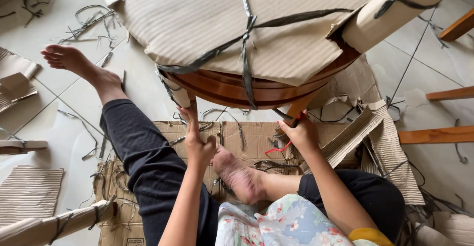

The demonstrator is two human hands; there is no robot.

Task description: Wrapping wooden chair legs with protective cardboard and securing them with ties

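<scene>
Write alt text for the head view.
A seated person's left hand touches a round wooden table wrapped in corrugated cardboard and black straps; the right hand holds a red-handled tool at its edge. Flattened cardboard covers the tiled floor.

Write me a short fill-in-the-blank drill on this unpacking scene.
1. The round wooden furniture is wrapped in corrugated ____.
2. Dark plastic ____ cross over the wrapping.
3. The right hand holds a tool with ____ handles.
4. The left hand reaches up to a wrapped ____.

Missing words: cardboard; straps; red; leg
</scene>
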